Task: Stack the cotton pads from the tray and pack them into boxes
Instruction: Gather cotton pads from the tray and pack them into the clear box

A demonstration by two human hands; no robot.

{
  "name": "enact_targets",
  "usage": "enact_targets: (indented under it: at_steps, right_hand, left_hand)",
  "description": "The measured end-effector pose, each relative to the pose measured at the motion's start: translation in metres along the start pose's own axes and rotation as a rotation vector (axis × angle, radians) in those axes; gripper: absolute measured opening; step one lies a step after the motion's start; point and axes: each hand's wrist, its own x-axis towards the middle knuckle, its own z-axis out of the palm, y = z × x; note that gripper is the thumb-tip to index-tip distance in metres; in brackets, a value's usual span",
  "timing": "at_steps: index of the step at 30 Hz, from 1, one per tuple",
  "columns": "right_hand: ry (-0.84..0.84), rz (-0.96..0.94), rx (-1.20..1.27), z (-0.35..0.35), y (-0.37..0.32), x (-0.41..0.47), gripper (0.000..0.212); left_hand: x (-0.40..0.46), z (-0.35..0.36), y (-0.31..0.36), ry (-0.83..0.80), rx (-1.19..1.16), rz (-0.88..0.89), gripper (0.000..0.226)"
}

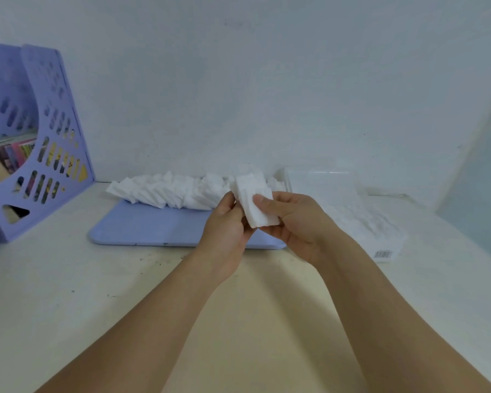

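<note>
Currently, a small stack of white square cotton pads is gripped and squared between left hand and right hand; boxing presumably follows.

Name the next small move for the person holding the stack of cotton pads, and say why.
Probably square the stack of cotton pads between the left hand and right hand: its edges look stepped and uneven, and the clear box waits to the right.

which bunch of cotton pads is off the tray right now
The stack of pads held between the left hand and right hand; the loose pads lie along the tray's far edge.
</note>
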Motion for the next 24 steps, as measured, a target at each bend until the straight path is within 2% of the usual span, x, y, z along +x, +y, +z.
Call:
enact_targets:
  at_steps: [4,9,13,16,19,21,24]
  right_hand:
    - [0.006,-0.024,-0.064,-0.004,0.001,0.002,0.027]
    - [0.003,-0.039,-0.13,-0.006,0.003,0.004,0.029]
    - [0.036,-0.053,-0.154,-0.001,0.004,0.002,0.03]
    - [0.107,-0.078,-0.179,-0.001,-0.001,0.001,0.039]
    - [0.121,-0.188,-0.067,-0.008,-0.016,0.0,0.038]
    - [0.039,-0.236,-0.022,-0.007,-0.019,-0.003,0.031]
    - [0.021,-0.263,-0.188,-0.001,-0.009,-0.003,0.029]
  left_hand:
    - [0.0,-0.002,0.0,-0.024,-0.001,-0.009,0.03]
    - [0.002,0.0,0.004,0.083,-0.136,-0.083,0.027]
    - [0.002,0.001,0.004,0.132,-0.061,-0.051,0.017]
    - [0.006,-0.003,0.004,0.211,-0.116,-0.029,0.019]
    - [0.01,-0.008,0.005,0.281,-0.027,-0.014,0.013]
    - [0.008,-0.007,0.003,0.246,0.089,-0.02,0.013]
    - [0.0,0.0,0.001,0.13,0.161,-0.028,0.019]
